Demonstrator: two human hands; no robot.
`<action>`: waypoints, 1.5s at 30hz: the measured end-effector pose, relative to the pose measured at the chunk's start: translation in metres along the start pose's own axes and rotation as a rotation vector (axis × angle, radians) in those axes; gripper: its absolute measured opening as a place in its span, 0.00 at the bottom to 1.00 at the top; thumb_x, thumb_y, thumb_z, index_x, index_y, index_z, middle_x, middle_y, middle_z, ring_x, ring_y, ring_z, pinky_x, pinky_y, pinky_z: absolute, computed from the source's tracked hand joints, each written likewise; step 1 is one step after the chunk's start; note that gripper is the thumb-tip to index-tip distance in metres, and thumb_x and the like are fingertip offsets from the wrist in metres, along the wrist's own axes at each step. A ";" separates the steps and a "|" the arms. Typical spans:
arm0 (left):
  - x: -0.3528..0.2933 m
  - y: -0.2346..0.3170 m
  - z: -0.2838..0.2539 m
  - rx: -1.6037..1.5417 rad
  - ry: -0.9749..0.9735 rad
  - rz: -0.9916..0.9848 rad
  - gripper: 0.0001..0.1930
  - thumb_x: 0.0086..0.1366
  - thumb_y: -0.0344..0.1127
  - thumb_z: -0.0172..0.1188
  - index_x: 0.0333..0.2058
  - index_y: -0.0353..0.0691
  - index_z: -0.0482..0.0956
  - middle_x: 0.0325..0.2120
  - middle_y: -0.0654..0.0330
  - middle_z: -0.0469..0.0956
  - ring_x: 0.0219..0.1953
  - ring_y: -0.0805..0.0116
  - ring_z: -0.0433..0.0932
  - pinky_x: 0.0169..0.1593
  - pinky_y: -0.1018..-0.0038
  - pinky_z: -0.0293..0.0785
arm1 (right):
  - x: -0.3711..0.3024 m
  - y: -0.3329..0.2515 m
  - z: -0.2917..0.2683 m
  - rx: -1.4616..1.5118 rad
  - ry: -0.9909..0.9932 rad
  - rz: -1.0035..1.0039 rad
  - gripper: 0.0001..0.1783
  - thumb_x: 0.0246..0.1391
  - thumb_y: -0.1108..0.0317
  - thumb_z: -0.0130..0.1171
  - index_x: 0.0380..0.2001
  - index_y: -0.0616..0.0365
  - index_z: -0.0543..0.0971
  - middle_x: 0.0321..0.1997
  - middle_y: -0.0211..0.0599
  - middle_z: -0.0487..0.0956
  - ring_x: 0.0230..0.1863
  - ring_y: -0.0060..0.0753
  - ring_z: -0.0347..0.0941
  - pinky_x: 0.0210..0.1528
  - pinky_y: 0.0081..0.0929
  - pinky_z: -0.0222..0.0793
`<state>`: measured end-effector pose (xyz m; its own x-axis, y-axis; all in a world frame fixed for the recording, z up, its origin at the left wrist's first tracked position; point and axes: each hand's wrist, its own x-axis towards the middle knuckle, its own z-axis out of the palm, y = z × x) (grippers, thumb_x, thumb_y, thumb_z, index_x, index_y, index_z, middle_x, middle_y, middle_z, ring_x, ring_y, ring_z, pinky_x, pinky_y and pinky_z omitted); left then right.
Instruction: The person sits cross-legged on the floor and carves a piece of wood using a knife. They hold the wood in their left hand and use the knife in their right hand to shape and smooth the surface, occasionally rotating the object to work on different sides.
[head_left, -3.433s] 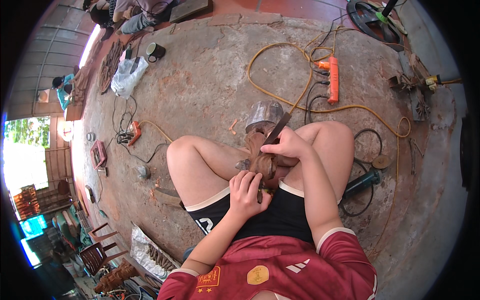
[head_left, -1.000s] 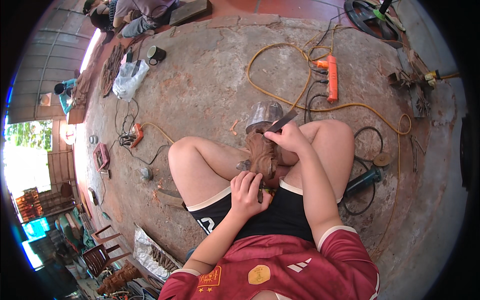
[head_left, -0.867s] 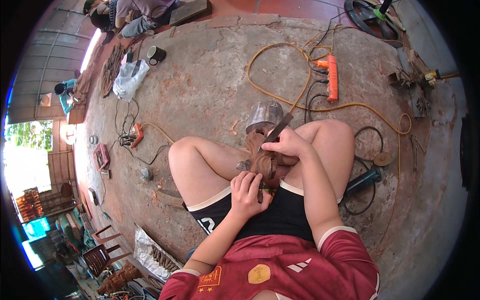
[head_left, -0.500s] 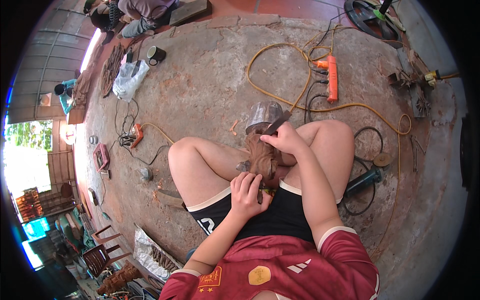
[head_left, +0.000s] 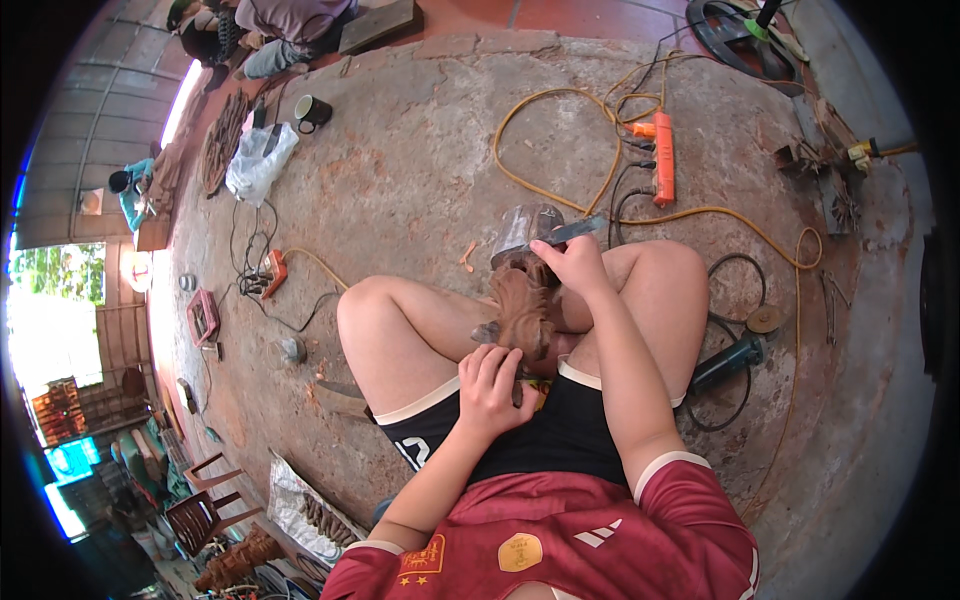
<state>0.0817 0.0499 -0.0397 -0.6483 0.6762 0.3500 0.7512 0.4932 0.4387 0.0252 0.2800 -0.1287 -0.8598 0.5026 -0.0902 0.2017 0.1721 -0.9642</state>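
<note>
Between my bent legs lies a brown wooden carving with curling, leaf-like relief. Its far end meets a round, grey-brown block on the floor. My left hand is closed round the carving's near end, fingers curled over it. Above the far end, my right hand grips a flat, dark grey bar-shaped tool, perhaps a file or a blade; its free end points right. The fingers partly hide the tool's other end, and I cannot tell whether it touches the wood.
An orange power strip with a looping yellow cord lies ahead. A green power tool is beside my right leg. To the left are a clear plastic bag, a dark mug and a second orange strip. Other people sit far left.
My right hand has shifted slightly forward, away from me. The tool in it has swung from a steep slant to a flatter one, farther right. My left hand and the carving stay nearly still.
</note>
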 end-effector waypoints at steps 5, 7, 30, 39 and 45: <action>0.027 -0.019 -0.023 -0.041 0.016 -0.043 0.22 0.42 0.29 0.61 0.41 0.33 0.80 0.40 0.46 0.76 0.46 0.43 0.76 0.55 0.55 0.73 | 0.003 0.009 -0.005 0.217 0.053 0.121 0.11 0.53 0.66 0.69 0.29 0.64 0.83 0.27 0.28 0.81 0.28 0.18 0.73 0.32 0.25 0.69; 0.040 -0.027 -0.030 -0.071 0.026 -0.117 0.21 0.44 0.28 0.60 0.41 0.33 0.80 0.40 0.45 0.77 0.44 0.45 0.77 0.52 0.59 0.75 | 0.005 0.008 -0.009 0.256 0.058 0.208 0.12 0.53 0.66 0.70 0.35 0.65 0.84 0.32 0.30 0.83 0.31 0.19 0.75 0.35 0.21 0.71; 0.045 -0.026 -0.026 -0.125 0.122 -0.327 0.20 0.45 0.27 0.59 0.41 0.31 0.79 0.39 0.44 0.77 0.45 0.45 0.76 0.52 0.58 0.74 | -0.015 -0.035 0.001 0.596 -0.364 0.160 0.06 0.51 0.71 0.67 0.26 0.56 0.79 0.26 0.20 0.75 0.30 0.14 0.67 0.33 0.18 0.63; 0.035 -0.022 -0.020 -0.105 0.120 -0.282 0.21 0.45 0.27 0.59 0.42 0.31 0.79 0.39 0.44 0.76 0.45 0.44 0.75 0.53 0.58 0.73 | -0.018 -0.035 0.004 0.575 -0.506 0.057 0.08 0.52 0.70 0.67 0.24 0.55 0.77 0.24 0.18 0.73 0.28 0.12 0.65 0.32 0.18 0.61; 0.037 -0.025 -0.021 -0.110 0.128 -0.274 0.21 0.45 0.26 0.59 0.42 0.31 0.79 0.39 0.44 0.76 0.44 0.44 0.76 0.52 0.58 0.73 | -0.017 -0.027 0.009 0.552 -0.394 0.141 0.08 0.53 0.71 0.66 0.24 0.55 0.77 0.24 0.17 0.72 0.28 0.12 0.64 0.31 0.18 0.60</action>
<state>0.0364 0.0511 -0.0198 -0.8401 0.4488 0.3047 0.5334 0.5808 0.6150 0.0306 0.2591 -0.1038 -0.9702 0.1258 -0.2071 0.1455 -0.3807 -0.9132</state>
